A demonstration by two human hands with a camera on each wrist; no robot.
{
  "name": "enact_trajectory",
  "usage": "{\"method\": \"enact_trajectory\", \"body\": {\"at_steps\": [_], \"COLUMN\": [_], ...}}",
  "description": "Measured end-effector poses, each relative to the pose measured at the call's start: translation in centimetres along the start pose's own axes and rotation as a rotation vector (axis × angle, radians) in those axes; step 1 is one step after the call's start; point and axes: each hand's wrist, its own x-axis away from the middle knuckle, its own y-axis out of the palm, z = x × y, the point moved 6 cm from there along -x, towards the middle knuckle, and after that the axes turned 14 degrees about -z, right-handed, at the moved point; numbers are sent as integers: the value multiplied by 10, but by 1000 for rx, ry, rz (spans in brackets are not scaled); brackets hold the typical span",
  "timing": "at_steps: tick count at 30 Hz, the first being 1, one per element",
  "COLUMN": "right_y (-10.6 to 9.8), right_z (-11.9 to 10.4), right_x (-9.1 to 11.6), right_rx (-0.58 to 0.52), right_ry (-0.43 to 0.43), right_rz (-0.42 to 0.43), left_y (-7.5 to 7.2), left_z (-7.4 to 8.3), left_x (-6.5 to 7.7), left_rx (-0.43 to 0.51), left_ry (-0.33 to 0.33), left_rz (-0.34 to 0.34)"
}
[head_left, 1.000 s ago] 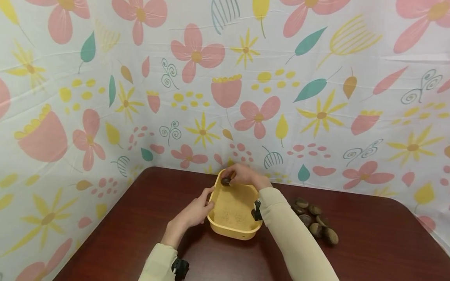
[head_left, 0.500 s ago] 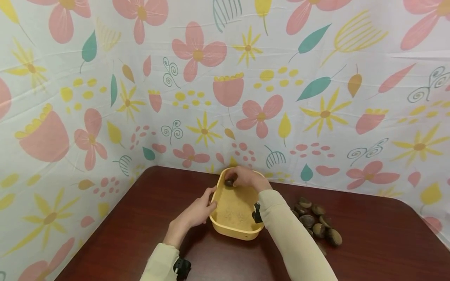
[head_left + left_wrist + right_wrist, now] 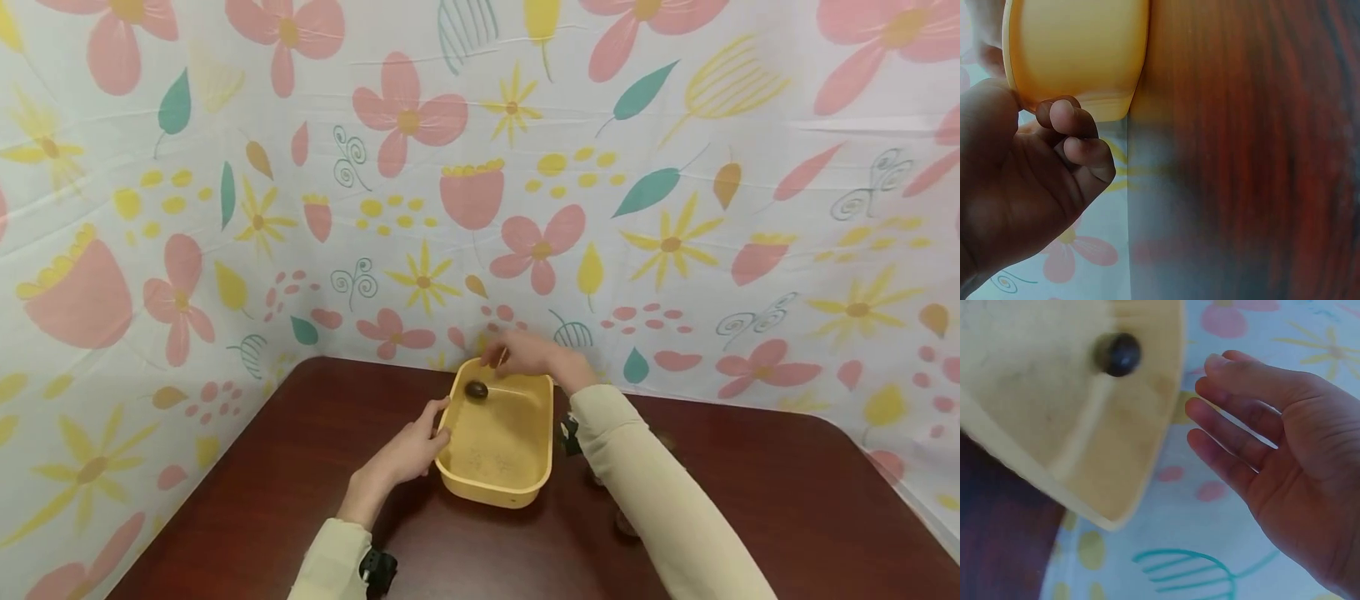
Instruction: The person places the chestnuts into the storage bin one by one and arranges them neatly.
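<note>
A yellow plastic basin [image 3: 502, 433] stands on the dark table with one dark clam [image 3: 476, 389] lying in its far left corner. The left hand [image 3: 405, 454] grips the basin's left rim, thumb over the edge and fingers curled against the outside wall, as the left wrist view also shows. Above the far rim is the right hand [image 3: 528, 354]. In the right wrist view its fingers [image 3: 1229, 425] are spread loosely with nothing between them, apart from the clam [image 3: 1124, 355].
Beside the basin, the right sleeve [image 3: 652, 483] hides most of a clam pile; only bits such as one clam [image 3: 625, 525] peek out. A flower-printed cloth [image 3: 637, 167] hangs right behind the reddish-brown table [image 3: 750, 467].
The right hand has let go of the clam in the basin's far left corner and risen to the far rim. Its forearm now covers the clam pile. The left hand keeps its grip.
</note>
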Motion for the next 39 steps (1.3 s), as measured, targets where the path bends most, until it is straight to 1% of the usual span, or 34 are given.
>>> {"method": "enact_trajectory", "body": {"at_steps": [2, 6, 8, 10, 16, 21, 23, 26, 30, 32, 36, 39], "right_y": [-5, -9, -9, -7, 8, 21, 26, 33, 44, 49, 63, 74], "right_z": [-6, -15, -17, -15, 5, 23, 30, 41, 49, 50, 51, 52], "right_x": [9, 31, 44, 58, 97, 123, 132, 145, 161, 168, 181, 186], "right_rx": [-15, 4, 8, -2, -35, -98, -112, -105, -97, -104, -175, -204], "right_ry": [8, -12, -30, -16, -1, -12, 4, 61, 133, 147, 167, 154], "right_rz": [7, 31, 44, 59, 119, 173, 190, 206, 206, 200, 176, 165], "left_y": [-1, -2, -2, -1, 0, -2, -2, -2, 0, 1, 1, 1], "left_z": [0, 1, 1, 1, 1, -2, -2, -2, -2, -2, -1, 0], "left_x": [1, 2, 2, 2, 0, 0, 0, 0, -1, -1, -1, 0], "left_rx": [-3, -14, -18, -20, -16, -18, -17, -20, -18, -13, -8, -1], "left_ry": [1, -5, -6, -5, -10, -29, -31, -31, -26, -25, -32, -34], "left_rz": [5, 11, 14, 18, 14, 17, 19, 15, 13, 12, 11, 17]}}
